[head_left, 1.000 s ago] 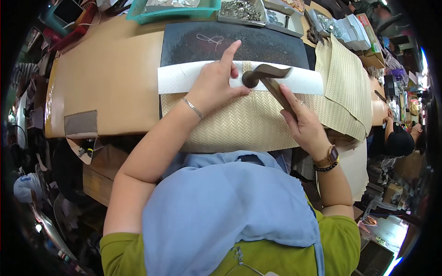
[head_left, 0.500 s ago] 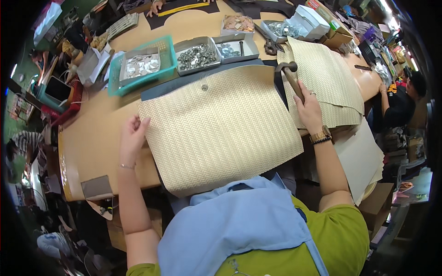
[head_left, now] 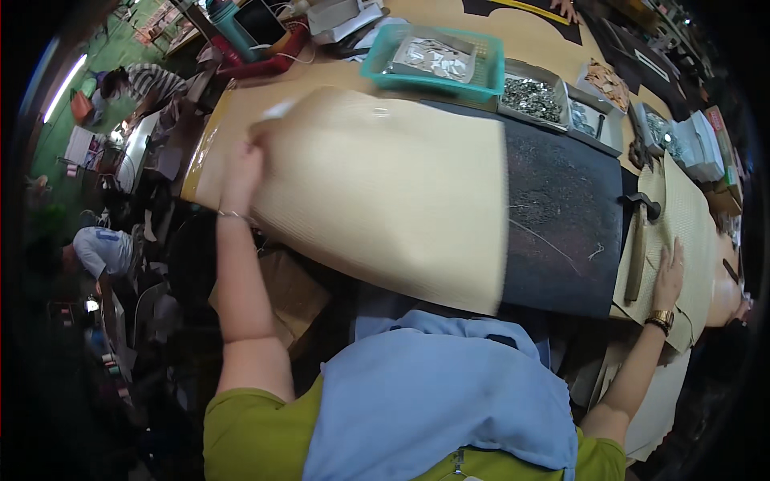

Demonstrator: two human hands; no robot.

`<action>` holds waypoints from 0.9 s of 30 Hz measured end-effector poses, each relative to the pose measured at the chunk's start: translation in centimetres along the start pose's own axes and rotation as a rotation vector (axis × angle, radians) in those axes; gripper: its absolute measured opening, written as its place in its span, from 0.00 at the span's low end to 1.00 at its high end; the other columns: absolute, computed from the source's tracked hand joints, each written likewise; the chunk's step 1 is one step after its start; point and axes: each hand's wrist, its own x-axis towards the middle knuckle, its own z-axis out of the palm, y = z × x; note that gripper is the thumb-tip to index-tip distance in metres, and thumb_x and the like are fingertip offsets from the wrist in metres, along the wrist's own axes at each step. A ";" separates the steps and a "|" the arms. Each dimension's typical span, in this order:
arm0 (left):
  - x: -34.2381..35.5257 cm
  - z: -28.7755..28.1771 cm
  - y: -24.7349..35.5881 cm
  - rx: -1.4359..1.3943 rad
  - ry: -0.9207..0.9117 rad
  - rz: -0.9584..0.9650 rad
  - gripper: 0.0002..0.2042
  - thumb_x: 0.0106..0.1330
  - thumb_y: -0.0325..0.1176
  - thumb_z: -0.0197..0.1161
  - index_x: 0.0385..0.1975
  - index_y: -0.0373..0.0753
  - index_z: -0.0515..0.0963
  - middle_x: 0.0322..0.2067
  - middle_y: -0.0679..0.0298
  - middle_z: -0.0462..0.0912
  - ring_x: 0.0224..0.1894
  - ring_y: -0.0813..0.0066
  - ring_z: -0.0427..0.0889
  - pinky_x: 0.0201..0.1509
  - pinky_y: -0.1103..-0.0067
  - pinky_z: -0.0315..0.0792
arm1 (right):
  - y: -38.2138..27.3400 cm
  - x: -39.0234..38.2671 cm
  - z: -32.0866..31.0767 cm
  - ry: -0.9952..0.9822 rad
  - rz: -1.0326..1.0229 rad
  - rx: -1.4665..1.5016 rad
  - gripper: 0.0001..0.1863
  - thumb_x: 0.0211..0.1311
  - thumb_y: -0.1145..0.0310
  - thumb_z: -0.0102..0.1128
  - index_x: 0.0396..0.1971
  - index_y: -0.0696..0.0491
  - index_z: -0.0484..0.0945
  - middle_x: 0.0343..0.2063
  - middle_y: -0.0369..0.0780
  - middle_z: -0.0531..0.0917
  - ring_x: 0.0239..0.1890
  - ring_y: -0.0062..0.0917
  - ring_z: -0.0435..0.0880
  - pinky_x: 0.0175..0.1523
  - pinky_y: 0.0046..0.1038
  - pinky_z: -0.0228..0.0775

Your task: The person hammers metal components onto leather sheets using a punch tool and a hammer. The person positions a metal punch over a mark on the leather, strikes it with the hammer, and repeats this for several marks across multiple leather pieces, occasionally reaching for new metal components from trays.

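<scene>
My left hand point(head_left: 247, 164), blurred by motion, is closed on the left edge of a cream woven-pattern sheet point(head_left: 385, 208), which is lifted and curved over the table. The sheet partly covers a dark, worn board point(head_left: 565, 248) with loose threads on it. A hammer with a wooden handle point(head_left: 639, 252) lies at the board's right side, on a stack of cream woven sheets point(head_left: 691, 240). My right hand point(head_left: 667, 272) rests open on that stack, just right of the hammer, fingers stretched out.
A teal basket point(head_left: 369, 72) with a tray of white pieces, boxes of metal fittings point(head_left: 529, 100), scissors point(head_left: 638, 144) and a red tray point(head_left: 265, 60) line the back of the table point(head_left: 208, 152). Co-workers point(head_left: 112, 248) are at the left; another person's hand point(head_left: 565, 12) is at the top.
The view has swung. My right hand has let go of the hammer and moved onto the stack. My left hand has pulled the sheet leftward, uncovering the dark board's right part.
</scene>
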 end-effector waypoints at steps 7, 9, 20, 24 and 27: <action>11.8 -9.6 -10.1 0.516 0.206 0.104 0.22 0.73 0.43 0.61 0.54 0.27 0.75 0.48 0.50 0.86 0.48 0.54 0.85 0.55 0.66 0.75 | 4.0 2.9 0.6 0.058 0.118 0.428 0.34 0.82 0.48 0.40 0.66 0.65 0.70 0.66 0.52 0.74 0.71 0.39 0.71 0.74 0.31 0.58; 13.0 -8.5 -10.0 0.589 0.278 0.194 0.24 0.72 0.44 0.63 0.56 0.29 0.75 0.52 0.49 0.84 0.52 0.48 0.83 0.57 0.63 0.74 | 2.9 1.7 -1.5 0.115 0.072 0.450 0.33 0.82 0.49 0.41 0.66 0.66 0.70 0.65 0.52 0.76 0.69 0.39 0.72 0.74 0.31 0.59; -9.5 15.3 11.4 -0.605 -0.966 -0.254 0.47 0.70 0.76 0.35 0.75 0.39 0.57 0.60 0.56 0.79 0.53 0.69 0.84 0.55 0.72 0.78 | -32.4 -7.2 -12.1 -0.709 -0.714 0.771 0.28 0.73 0.51 0.59 0.63 0.55 0.77 0.54 0.51 0.84 0.56 0.43 0.84 0.61 0.37 0.74; -9.5 17.5 11.4 -0.727 -0.954 -0.195 0.35 0.77 0.56 0.51 0.71 0.34 0.60 0.58 0.58 0.80 0.53 0.75 0.83 0.58 0.77 0.77 | -34.8 2.4 -5.1 -0.461 -0.617 0.822 0.23 0.70 0.55 0.64 0.56 0.54 0.82 0.49 0.48 0.87 0.51 0.38 0.87 0.56 0.35 0.78; -10.9 19.3 11.3 -0.675 -0.773 0.021 0.25 0.77 0.33 0.58 0.69 0.31 0.62 0.58 0.58 0.79 0.55 0.76 0.81 0.60 0.76 0.76 | -39.3 7.9 -2.4 -0.253 -0.647 0.705 0.19 0.69 0.59 0.65 0.54 0.54 0.83 0.47 0.45 0.88 0.49 0.35 0.87 0.54 0.34 0.79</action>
